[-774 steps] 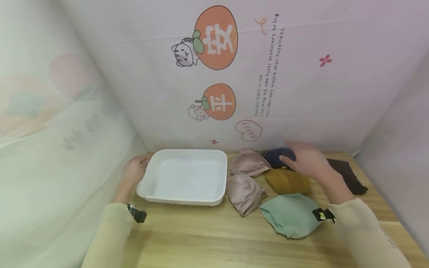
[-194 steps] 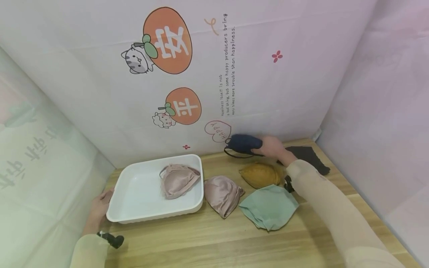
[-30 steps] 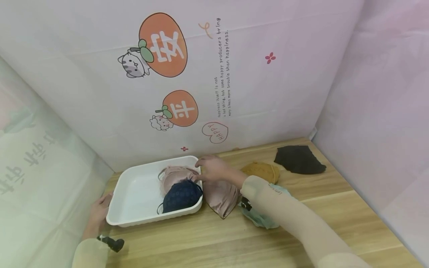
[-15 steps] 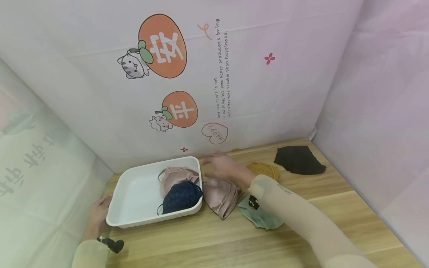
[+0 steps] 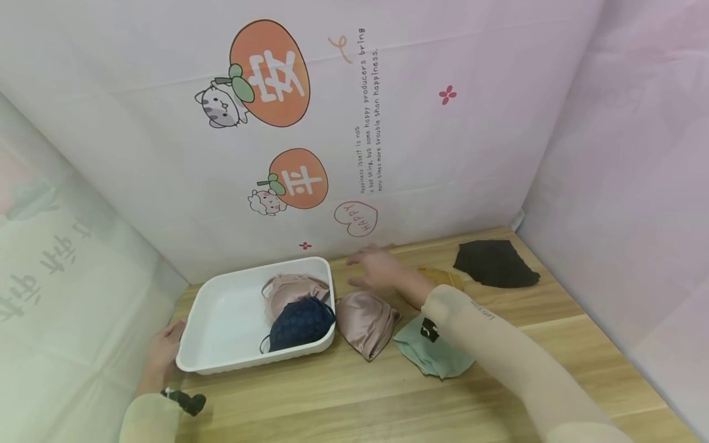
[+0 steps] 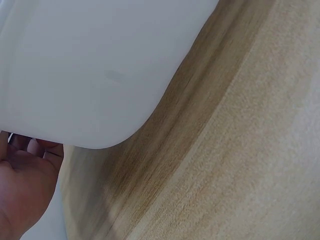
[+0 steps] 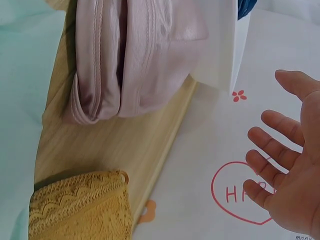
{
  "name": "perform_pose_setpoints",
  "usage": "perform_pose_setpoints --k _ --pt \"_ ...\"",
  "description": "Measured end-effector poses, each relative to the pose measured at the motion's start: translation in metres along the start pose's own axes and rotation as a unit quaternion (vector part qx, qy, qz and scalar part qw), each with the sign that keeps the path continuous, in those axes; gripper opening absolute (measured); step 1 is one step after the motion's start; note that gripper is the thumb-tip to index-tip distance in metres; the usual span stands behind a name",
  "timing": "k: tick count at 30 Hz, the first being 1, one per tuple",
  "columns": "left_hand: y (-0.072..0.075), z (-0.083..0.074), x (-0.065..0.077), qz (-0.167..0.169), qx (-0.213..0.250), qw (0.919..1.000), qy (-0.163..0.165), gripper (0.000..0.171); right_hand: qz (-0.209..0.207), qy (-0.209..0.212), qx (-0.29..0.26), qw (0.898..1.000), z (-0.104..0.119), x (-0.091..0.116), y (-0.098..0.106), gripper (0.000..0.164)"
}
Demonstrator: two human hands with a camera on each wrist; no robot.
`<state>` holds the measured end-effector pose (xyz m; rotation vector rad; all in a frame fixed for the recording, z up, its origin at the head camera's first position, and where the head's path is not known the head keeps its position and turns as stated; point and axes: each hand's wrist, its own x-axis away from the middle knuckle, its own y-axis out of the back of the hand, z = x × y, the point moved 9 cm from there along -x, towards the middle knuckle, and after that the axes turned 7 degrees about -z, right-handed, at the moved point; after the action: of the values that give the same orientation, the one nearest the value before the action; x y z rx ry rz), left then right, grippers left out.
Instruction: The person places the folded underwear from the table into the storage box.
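Note:
A white plastic tray holds a pale pink bra with a navy bra overlapping it at the right end. My left hand holds the tray's left side; in the left wrist view, its fingers curl at the rim. My right hand hovers bare just beyond a folded mauve satin bra. In the right wrist view the right hand's fingers are spread, with nothing in them. My right forearm partly covers a mustard lace bra and a mint green garment.
A flat dark garment lies at the back right of the wooden table. Behind the table rises a printed cloth wall. Cloth walls also stand at the left and right sides.
The navy bra, held in my right hand earlier, now lies in the tray. Earlier still, the pink bra was moved into it. Over the last second, my right hand has drawn away rightward.

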<state>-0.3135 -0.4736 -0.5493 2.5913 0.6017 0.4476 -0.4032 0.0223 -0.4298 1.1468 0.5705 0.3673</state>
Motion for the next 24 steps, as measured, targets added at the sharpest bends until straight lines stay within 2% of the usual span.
perform_pose_setpoints --k 8,12,19,24 --pt "0.000 -0.002 -0.001 0.003 -0.010 0.9999 -0.003 0.075 -0.005 -0.012 0.020 1.000 -0.011 0.002 0.008 0.053" --pt "0.000 -0.001 0.000 0.014 -0.017 0.9998 0.003 0.079 -0.011 -0.007 0.027 1.000 -0.012 0.005 0.012 0.053" --pt "-0.002 0.003 0.002 0.021 -0.005 0.9997 0.008 0.080 -0.016 -0.023 0.005 1.000 -0.020 0.012 0.020 0.053" --pt "-0.003 0.001 0.002 0.019 0.005 0.9997 0.010 0.079 -0.025 -0.020 0.016 0.999 -0.031 0.015 0.021 0.053"
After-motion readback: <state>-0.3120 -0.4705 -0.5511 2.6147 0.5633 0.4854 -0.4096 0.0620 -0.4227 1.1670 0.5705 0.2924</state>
